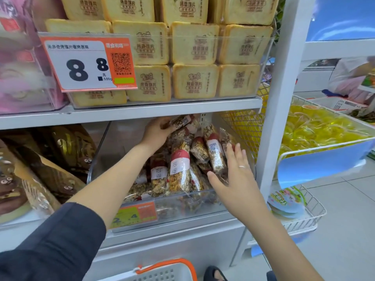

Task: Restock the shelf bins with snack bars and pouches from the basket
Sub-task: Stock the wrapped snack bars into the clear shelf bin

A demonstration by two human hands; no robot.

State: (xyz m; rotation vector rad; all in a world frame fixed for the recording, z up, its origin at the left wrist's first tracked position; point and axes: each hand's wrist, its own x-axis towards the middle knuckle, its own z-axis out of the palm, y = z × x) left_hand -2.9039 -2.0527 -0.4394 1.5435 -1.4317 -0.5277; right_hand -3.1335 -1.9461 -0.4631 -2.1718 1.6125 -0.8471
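Note:
A clear plastic shelf bin [182, 207] on the lower shelf holds several nut-and-grain snack bars [179, 171] in clear wrappers with red and white labels. My left hand [156, 131] reaches deep into the bin and grips one bar [180, 121] at the top of the pile, just under the upper shelf. My right hand [233, 175] has straight fingers laid against the bars on the right side of the pile. The white basket with an orange handle [162, 270] stands on the floor below me; its contents are hidden.
The upper shelf [129, 112] carries a bin of toast-shaped packs [192, 63] and an orange price tag [89, 63]. Brown pouches [40, 169] fill the bin to the left. A white upright [282, 98] and wire baskets of yellow goods [316, 128] stand on the right.

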